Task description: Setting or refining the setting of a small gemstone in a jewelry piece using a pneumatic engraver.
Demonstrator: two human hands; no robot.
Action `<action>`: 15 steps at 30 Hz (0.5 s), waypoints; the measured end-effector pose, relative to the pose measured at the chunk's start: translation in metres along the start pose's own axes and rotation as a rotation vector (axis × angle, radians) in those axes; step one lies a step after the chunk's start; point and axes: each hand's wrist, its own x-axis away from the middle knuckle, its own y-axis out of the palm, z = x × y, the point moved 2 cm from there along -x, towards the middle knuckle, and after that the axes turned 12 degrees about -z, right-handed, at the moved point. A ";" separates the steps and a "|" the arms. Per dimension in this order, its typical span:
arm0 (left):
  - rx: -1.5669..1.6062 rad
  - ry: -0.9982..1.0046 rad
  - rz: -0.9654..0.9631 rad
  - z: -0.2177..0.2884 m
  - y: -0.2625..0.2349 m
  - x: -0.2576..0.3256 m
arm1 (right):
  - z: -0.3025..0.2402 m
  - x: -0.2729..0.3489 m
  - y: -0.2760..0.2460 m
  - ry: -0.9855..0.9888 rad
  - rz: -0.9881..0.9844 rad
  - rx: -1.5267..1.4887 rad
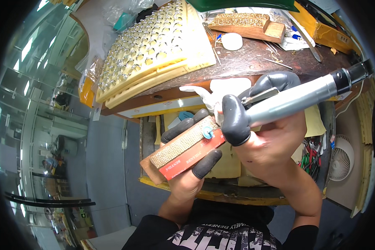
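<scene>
My left hand [186,181] grips a wooden block [151,168] from below and both sides, with black covers on its fingertips. Along the block's upper face runs a gold-toned strip of tiny rows [177,149], beside a red printed band [187,162]. Wrapped round a silver rotary handpiece [296,102], my right hand [273,143] also wears black finger covers. A small blue disc [207,132] on the handpiece's tip is at the strip's right part; whether it touches cannot be made out. Behind the block is a white, finger-like piece [200,92], partly hidden.
Stacked cream trays [162,54] of shiny round pieces lie on the dark wooden bench at the back left. Behind my hands are another wooden block [241,26], a white round lid [232,41] and thin metal tools. Below sits an open drawer [254,196]; a white fan [341,160] stands right.
</scene>
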 end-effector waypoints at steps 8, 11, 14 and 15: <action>0.012 -0.001 -0.006 0.000 -0.002 0.000 | 0.001 0.000 -0.001 -0.022 0.004 0.070; 0.014 -0.004 -0.002 0.000 -0.001 0.000 | 0.000 -0.001 -0.001 -0.045 -0.007 0.084; 0.011 -0.002 0.009 0.000 0.000 0.000 | -0.001 -0.002 0.002 -0.042 0.002 0.061; 0.011 -0.003 0.008 -0.001 -0.001 0.000 | 0.000 -0.001 0.002 -0.029 0.007 0.050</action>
